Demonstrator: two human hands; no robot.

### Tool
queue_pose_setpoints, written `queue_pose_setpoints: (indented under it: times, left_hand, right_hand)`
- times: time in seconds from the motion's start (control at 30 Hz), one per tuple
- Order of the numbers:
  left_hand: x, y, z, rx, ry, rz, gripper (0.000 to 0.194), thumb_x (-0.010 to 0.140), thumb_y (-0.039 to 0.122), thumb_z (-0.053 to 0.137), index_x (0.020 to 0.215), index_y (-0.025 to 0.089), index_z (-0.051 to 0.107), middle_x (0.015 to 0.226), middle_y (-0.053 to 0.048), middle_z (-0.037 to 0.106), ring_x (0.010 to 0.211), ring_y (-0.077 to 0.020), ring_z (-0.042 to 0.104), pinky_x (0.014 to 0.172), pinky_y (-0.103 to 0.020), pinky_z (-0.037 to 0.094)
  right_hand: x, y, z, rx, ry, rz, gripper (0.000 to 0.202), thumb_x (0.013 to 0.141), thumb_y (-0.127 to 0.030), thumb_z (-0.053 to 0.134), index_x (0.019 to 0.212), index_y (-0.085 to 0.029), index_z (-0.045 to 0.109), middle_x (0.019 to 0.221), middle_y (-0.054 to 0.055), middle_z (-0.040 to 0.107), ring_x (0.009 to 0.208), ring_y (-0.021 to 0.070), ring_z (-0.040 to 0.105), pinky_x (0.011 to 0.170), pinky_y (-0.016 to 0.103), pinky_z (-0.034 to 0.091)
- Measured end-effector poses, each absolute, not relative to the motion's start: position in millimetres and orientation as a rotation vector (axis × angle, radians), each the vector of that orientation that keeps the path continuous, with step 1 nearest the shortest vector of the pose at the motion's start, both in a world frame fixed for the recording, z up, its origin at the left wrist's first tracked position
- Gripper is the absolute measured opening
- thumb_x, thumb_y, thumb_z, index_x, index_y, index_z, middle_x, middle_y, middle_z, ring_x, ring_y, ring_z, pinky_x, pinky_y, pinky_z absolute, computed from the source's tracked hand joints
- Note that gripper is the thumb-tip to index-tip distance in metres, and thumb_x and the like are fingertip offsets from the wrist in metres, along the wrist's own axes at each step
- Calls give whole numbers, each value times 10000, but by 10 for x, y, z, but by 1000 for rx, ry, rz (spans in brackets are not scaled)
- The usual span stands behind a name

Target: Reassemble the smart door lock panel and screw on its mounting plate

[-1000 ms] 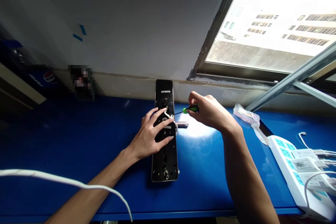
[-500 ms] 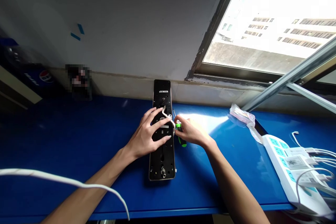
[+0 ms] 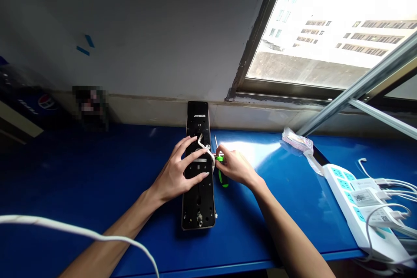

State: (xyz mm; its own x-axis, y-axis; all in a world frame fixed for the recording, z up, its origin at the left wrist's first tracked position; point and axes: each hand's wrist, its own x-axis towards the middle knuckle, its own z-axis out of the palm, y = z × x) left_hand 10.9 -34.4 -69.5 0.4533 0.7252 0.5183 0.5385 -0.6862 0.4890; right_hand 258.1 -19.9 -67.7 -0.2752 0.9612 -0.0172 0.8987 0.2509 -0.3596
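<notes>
A long black metal plate-like device (image 3: pixel 198 197) lies on the blue table, its far end against the wall. My left hand (image 3: pixel 179 167) rests on its left side with fingers spread across the black face. A white cable (image 3: pixel 205 147) runs over the device from its middle to the right edge. My right hand (image 3: pixel 235 166) is at that right edge with its fingers pinched together; what they hold is too small to make out. Beside the device, partly under my right hand, lies a green and black screwdriver (image 3: pixel 223 179), its shaft toward the wall.
A white power strip (image 3: pixel 353 208) with plugged-in adapters is at the right. A plastic packet (image 3: pixel 297 141) lies near the wall, by a metal bar (image 3: pixel 332 110). Another white cable (image 3: pixel 81 231) crosses the lower left. A bottle (image 3: pixel 32 104) stands far left.
The view has shifted slightly, so the scene sits a little further left and lower. My left hand stays spread on the device; my right hand stays at its right edge.
</notes>
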Motion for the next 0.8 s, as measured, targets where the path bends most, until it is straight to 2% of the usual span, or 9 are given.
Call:
queue_pose_setpoints:
  times: [0.07,0.17,0.3,0.43,0.53,0.6,0.7,0.73,0.8]
  left_hand:
    - [105,-338,-705,2448,1081,1063,616,906,379,785,1484,339,576,1655,-90,400,1562,-398,319,1232,-660,405]
    - [96,-327,-731,2434,1067,1068,620,911,386,781,1490,336,564,1655,-92,396,1568,-384,316,1246,-652,388]
    - [80,-306,-758,2420,1057,1071,599,931,405,763,1489,341,557,1657,-88,393,1571,-372,321,1250,-642,387]
    - [74,-287,-720,2461,1038,1073,536,985,407,697,1493,325,547,1653,-97,394,1567,-351,331,1252,-613,394]
    - [68,-290,-639,2493,1068,1188,466,1006,385,669,1452,290,574,1590,-109,461,1520,-330,396,1237,-569,418]
    - [58,-298,-577,2460,1147,1304,368,1020,344,640,1379,266,616,1481,-111,550,1392,-300,521,1151,-509,499]
    - [39,-308,-505,2410,1234,1460,113,1025,282,610,1071,200,672,1062,-72,682,1003,-217,648,909,-378,565]
    - [33,-310,-491,2404,1242,1469,112,1025,272,606,955,195,646,914,-40,662,866,-188,631,818,-339,550]
    - [26,-313,-480,2407,1250,1456,272,1021,270,603,764,203,549,717,8,568,685,-153,549,684,-299,482]
  right_hand:
    - [2578,-196,-687,-1735,-2286,401,270,1022,-397,621,1178,-176,637,872,4,690,701,136,649,660,290,549]
    - [2579,-194,-702,-1700,-2246,345,185,1012,-373,612,1127,-229,611,654,-37,621,576,149,579,565,266,385]
    - [2598,-189,-720,-1645,-2213,301,157,1002,-390,619,1074,-252,600,636,-25,642,549,161,559,547,267,289]
    - [2616,-184,-711,-1579,-2176,241,138,1001,-380,620,1040,-248,613,593,-40,624,517,151,533,546,263,284]
    - [2604,-204,-687,-1493,-2136,173,149,1024,-369,581,979,-235,628,629,-30,636,518,130,501,553,264,302]
    - [2582,-234,-672,-1405,-2124,131,208,1045,-370,537,926,-226,628,657,-20,632,539,121,482,569,265,322]
    - [2539,-286,-658,-1258,-2143,93,292,1054,-386,509,836,-220,609,663,-18,600,560,111,453,584,259,339]
    - [2525,-301,-654,-1218,-2148,80,319,1053,-387,507,797,-219,594,654,-20,584,559,109,439,583,258,337]
    - [2501,-327,-646,-1165,-2142,45,373,1050,-384,502,718,-218,546,625,-22,546,550,108,405,578,262,327]
